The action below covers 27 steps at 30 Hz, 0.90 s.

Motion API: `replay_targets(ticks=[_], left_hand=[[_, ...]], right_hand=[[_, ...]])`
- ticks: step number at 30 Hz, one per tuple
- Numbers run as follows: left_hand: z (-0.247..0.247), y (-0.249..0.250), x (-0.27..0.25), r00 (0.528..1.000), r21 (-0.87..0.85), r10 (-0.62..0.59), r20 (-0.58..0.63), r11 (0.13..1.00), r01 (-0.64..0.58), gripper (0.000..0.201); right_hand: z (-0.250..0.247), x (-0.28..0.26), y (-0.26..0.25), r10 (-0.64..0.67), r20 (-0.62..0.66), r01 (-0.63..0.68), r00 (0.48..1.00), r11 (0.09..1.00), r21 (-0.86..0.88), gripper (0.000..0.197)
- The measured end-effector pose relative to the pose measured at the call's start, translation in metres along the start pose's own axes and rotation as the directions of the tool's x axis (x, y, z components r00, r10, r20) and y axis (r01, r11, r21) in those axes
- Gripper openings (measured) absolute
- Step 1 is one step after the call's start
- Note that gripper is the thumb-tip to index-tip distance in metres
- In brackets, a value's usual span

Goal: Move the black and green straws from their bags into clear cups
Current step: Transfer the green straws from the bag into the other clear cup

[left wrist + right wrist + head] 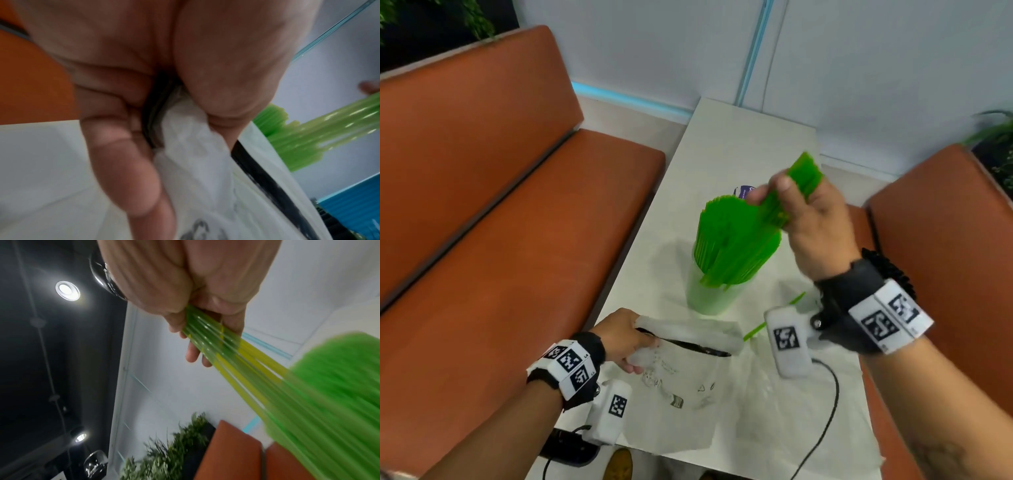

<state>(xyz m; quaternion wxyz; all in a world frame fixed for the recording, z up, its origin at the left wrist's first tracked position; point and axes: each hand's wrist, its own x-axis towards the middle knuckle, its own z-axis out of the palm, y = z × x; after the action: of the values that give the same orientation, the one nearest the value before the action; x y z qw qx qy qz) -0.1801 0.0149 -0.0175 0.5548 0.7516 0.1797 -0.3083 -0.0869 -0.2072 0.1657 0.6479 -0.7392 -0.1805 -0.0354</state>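
A clear cup (709, 294) packed with green straws (736, 240) stands mid-table. My right hand (804, 219) hovers above it and grips a bundle of green straws (801, 178), whose lower ends reach into the cup's bunch; the wrist view shows the bundle (216, 340) held between my fingers. My left hand (623, 339) pinches the mouth of a translucent plastic bag (681, 383) with a black strip along its opening (265, 183). Two loose green straws (755, 330) lie on the table beside the bag. No black straws show.
The white table (739, 137) runs between two orange bench seats (517, 219), (941, 219). A second flat plastic bag (791, 421) and a black cable (828, 411) lie at front right. A small blue-and-white object (743, 192) sits behind the cup.
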Motion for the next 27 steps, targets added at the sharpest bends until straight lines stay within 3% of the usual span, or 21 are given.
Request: replay_targets(ticks=[4, 7, 12, 15, 19, 24, 27], left_hand=[[0.006, -0.008, 0.016, 0.992, -0.018, -0.123, -0.037, 0.992, 0.122, 0.019], [0.009, -0.017, 0.029, 0.978, -0.068, -0.184, -0.093, 0.982, 0.179, 0.024], [0.01, -0.027, 0.04, 0.948, -0.212, -0.283, -0.145, 0.945, 0.25, 0.035], [0.01, -0.029, 0.043, 0.944, -0.257, -0.294, -0.152, 0.934, 0.249, 0.032], [0.011, -0.031, 0.047, 0.94, -0.266, -0.305, -0.154, 0.929, 0.258, 0.029], [0.012, -0.029, 0.051, 0.941, -0.266, -0.306, -0.146, 0.928, 0.26, 0.029], [0.011, -0.029, 0.052, 0.943, -0.274, -0.299, -0.149, 0.928, 0.251, 0.029]], right_hand=[[-0.001, 0.033, -0.016, -0.141, -0.061, 0.136, 0.988, 0.988, -0.077, 0.012], [0.012, 0.037, 0.002, -0.19, -0.057, 0.172, 0.98, 0.957, -0.232, 0.011], [0.03, 0.017, 0.061, -0.097, -0.031, 0.074, 0.995, 0.9, -0.429, 0.019], [0.027, 0.018, 0.068, -0.108, -0.137, 0.045, 0.985, 0.917, -0.397, 0.017], [0.02, 0.027, 0.062, -0.263, -0.152, 0.191, 0.953, 0.908, -0.372, 0.011], [0.032, 0.007, 0.088, -0.068, -0.077, 0.033, 0.995, 0.922, -0.385, 0.016], [0.03, 0.011, 0.089, -0.029, -0.112, -0.014, 0.993, 0.932, -0.362, 0.019]])
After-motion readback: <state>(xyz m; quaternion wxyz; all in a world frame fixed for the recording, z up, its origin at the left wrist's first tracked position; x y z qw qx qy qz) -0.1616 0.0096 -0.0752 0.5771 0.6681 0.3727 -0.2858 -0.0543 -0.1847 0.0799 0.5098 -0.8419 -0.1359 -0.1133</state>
